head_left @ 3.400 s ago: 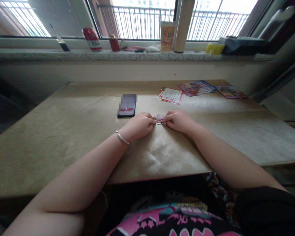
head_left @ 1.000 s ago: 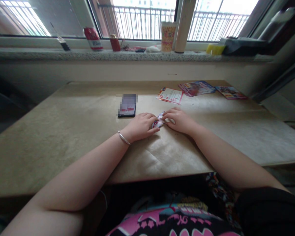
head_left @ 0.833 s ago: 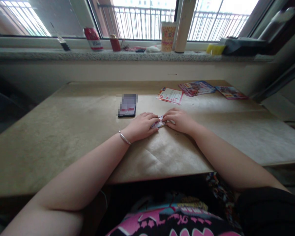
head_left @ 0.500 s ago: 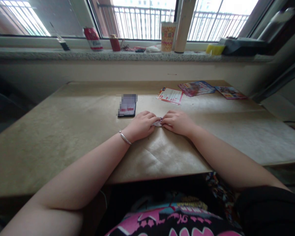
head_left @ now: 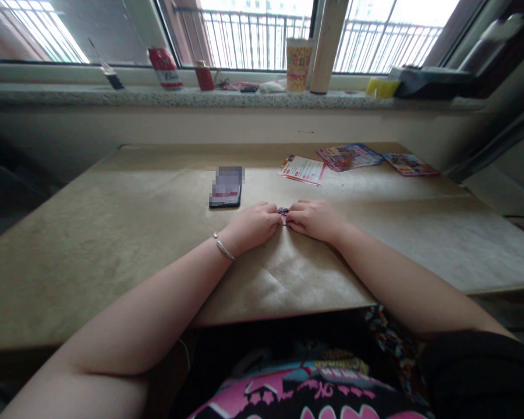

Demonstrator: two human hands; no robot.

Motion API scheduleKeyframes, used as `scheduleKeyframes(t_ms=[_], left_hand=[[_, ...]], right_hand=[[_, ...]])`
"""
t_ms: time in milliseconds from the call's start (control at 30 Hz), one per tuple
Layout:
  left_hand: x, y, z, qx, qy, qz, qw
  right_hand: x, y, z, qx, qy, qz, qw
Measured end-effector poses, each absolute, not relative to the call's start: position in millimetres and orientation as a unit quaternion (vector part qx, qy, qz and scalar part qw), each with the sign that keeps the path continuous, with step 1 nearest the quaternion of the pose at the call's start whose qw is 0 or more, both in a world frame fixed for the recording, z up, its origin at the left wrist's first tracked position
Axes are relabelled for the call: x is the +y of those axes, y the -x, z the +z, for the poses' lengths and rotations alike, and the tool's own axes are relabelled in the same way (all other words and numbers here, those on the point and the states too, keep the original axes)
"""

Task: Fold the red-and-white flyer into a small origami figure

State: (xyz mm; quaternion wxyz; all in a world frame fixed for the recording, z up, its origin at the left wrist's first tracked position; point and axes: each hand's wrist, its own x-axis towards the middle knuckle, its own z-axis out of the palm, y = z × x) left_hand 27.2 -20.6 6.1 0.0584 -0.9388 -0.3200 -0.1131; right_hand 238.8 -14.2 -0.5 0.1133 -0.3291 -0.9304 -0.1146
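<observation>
My left hand [head_left: 255, 224] and my right hand [head_left: 313, 217] rest knuckle to knuckle on the brown paper-covered table [head_left: 113, 233], fingers curled. Between their fingertips they pinch a small folded piece of printed paper [head_left: 283, 212], pink and purple, of which only a sliver shows. A silver bangle [head_left: 222, 247] sits on my left wrist.
A dark phone [head_left: 226, 187] lies just beyond my left hand. Printed leaflets [head_left: 303, 169] and colourful sheets [head_left: 348, 156] lie at the far right of the table. The windowsill [head_left: 113, 98] holds a red can, a paper cup [head_left: 298, 64], a cardboard tube and a yellow sponge.
Both hands have drawn closer together over the small paper, which showed wider and more spread earlier and is now almost hidden between the fingertips.
</observation>
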Motion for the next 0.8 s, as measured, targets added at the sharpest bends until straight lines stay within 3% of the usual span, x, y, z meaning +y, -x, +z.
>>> scheduleKeyframes(t_ms=[400, 633, 800], left_hand=[[-18.0, -26.0, 2.5, -0.338, 0.930, -0.138, 0.028], [-17.0, -25.2, 2.0, -0.342, 0.927, -0.150, 0.031], [-15.6, -26.7, -0.4, -0.347, 0.923, -0.163, 0.027]], right_hand=[[-14.3, -238.4, -0.8, -0.925, 0.346, -0.095, 0.124], [-19.5, -231.9, 4.2, -0.929, 0.339, -0.126, 0.074], [-17.3, -229.0, 1.1, -0.908, 0.396, -0.089, 0.106]])
